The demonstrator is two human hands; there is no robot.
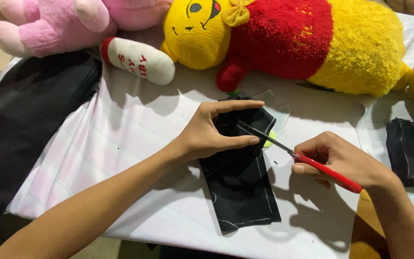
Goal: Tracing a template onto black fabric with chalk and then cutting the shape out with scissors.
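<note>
A folded piece of black cloth [240, 187] with pale chalk lines lies on a white sheet [135, 139]. My left hand [212, 132] presses flat on its upper part, thumb and fingers spread around the cutting line. My right hand [341, 160] holds red-handled scissors [303, 158], whose dark blades point left into the cloth between my left thumb and fingers. A small yellow-green bit [268, 140] shows at the cloth's right edge.
A yellow and red plush bear [312, 38] lies along the far edge, with a pink plush toy [58, 24] at far left. Black fabric [20, 124] covers the left side. Another dark folded cloth [413, 151] sits at right.
</note>
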